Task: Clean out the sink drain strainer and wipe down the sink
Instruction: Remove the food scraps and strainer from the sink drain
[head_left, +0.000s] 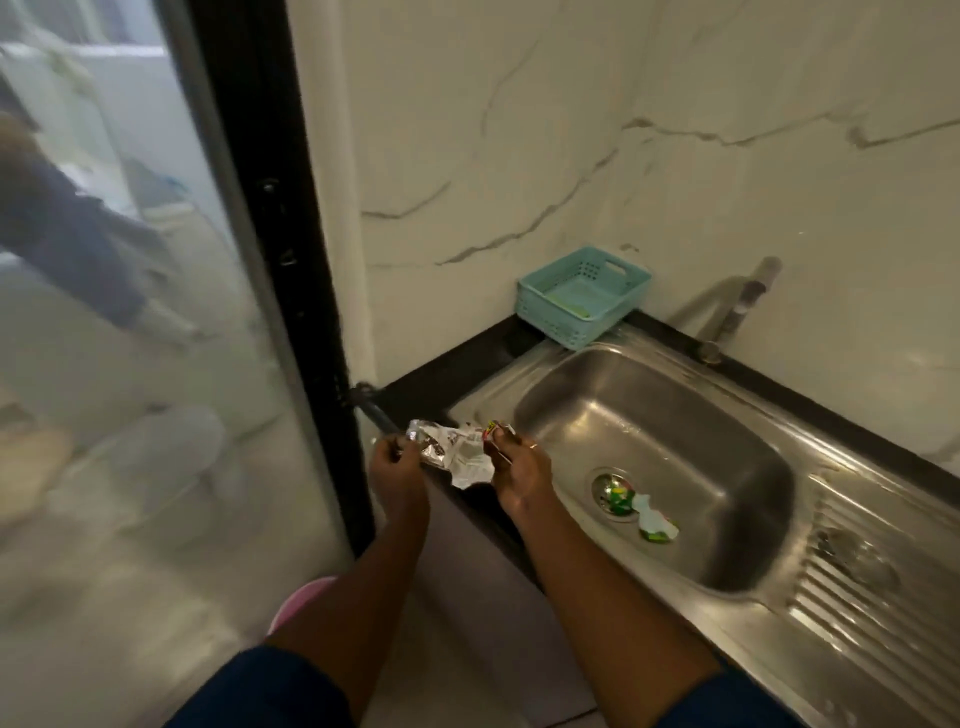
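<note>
Drain strainer (614, 493): set in the floor of the steel sink (649, 395), towards the near side, with green-and-white wrapper scraps lying in it.
Loose scrap (658, 526): lies on the basin floor just right of the strainer.
Left hand (397, 467): fingers curled round the left end of a crumpled foil wrapper (452, 452), held over the near-left corner of the counter (441, 364).
Right hand (522, 467): fingers pinch the wrapper's right edge and, it seems, a small red-and-yellow scrap (493, 430).
Step in hand: probably gathering litter from the sink; the strainer is not yet emptied and wiping has not begun.
Next move: likely to bin the handful, then reach right for the scraps in the strainer. No bin or cloth is in view.
Hard to make out: the dark patch (852, 556) on the drainboard (857, 623) is too blurred to name. Only something greenish shows inside the teal basket (545, 312) at the far-left corner.
</note>
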